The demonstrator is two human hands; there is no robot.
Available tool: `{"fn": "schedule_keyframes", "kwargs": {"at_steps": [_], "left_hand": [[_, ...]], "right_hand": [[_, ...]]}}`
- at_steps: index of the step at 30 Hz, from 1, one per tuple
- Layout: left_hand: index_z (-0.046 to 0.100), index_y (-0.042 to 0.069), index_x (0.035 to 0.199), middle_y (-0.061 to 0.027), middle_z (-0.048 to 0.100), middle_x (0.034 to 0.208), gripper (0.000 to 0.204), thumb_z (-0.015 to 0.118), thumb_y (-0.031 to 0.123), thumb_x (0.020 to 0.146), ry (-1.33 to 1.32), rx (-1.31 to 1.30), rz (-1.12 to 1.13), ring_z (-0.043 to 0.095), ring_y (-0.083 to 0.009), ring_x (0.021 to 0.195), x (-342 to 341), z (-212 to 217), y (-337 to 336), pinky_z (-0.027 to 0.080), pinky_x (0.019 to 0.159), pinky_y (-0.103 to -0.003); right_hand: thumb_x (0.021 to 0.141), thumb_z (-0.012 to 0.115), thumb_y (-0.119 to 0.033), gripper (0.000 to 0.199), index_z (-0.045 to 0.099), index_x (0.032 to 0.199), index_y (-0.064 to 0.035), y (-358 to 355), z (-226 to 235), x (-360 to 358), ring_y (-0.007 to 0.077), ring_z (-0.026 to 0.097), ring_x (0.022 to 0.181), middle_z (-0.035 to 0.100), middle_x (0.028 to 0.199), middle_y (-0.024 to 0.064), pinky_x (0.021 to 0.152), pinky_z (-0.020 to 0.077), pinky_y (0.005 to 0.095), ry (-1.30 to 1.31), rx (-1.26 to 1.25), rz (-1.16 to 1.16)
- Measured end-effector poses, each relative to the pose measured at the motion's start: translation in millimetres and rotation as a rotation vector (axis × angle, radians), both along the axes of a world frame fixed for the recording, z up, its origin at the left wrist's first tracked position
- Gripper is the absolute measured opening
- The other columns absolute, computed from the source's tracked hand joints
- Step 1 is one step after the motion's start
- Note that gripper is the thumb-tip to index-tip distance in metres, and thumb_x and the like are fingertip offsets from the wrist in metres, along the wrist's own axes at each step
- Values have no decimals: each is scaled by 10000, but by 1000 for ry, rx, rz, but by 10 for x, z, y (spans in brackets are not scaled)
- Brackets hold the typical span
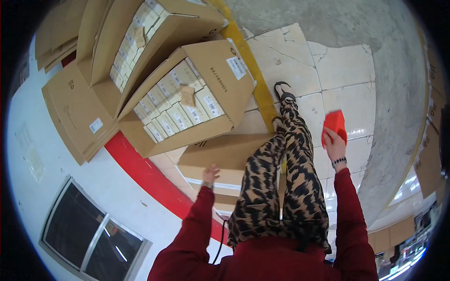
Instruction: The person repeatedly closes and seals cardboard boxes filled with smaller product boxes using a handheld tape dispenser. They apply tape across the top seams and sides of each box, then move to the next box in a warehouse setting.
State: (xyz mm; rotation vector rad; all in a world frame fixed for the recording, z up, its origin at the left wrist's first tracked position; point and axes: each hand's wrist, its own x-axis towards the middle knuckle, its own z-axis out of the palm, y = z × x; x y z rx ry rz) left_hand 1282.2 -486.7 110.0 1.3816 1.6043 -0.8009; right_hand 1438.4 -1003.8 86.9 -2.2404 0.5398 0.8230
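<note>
My right hand, out over the tiled floor, is closed around a red angular plastic object. Its exact kind does not show clearly. On the other side, my left hand has its fingers apart with nothing in them. It hovers over or beside a closed cardboard box with a pale strip along it; whether they touch I cannot tell. Beyond it stands an open carton packed with rows of small white boxes. A small brown cardboard piece rests on top of these.
Another open carton of small white boxes stands behind. Flattened cardboard leans by the white wall, near a window. A yellow line crosses the floor past my feet. More cardboard stands at the far right.
</note>
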Motion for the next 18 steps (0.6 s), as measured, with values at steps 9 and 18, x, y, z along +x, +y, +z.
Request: {"fn": "schedule_keyframes", "kwargs": {"at_steps": [9, 18], "left_hand": [[435, 2, 1270, -179, 571, 1131, 614, 713, 117, 735, 139, 326, -877, 569, -281, 1011, 282, 712, 1038, 451, 888, -346], [256, 112, 1384, -143, 266, 1426, 844, 724, 145, 682, 360, 567, -1267, 299, -296, 1289, 804, 731, 1922, 334, 1026, -352]], "right_hand": [[772, 587, -458, 458, 597, 1123, -164, 1636, 154, 1572, 321, 596, 897, 625, 948, 191, 743, 404, 439, -139, 63, 332], [751, 530, -610, 656, 533, 1221, -152, 2961, 626, 2033, 295, 579, 979, 605, 995, 225, 758, 356, 437, 3, -18, 562]]}}
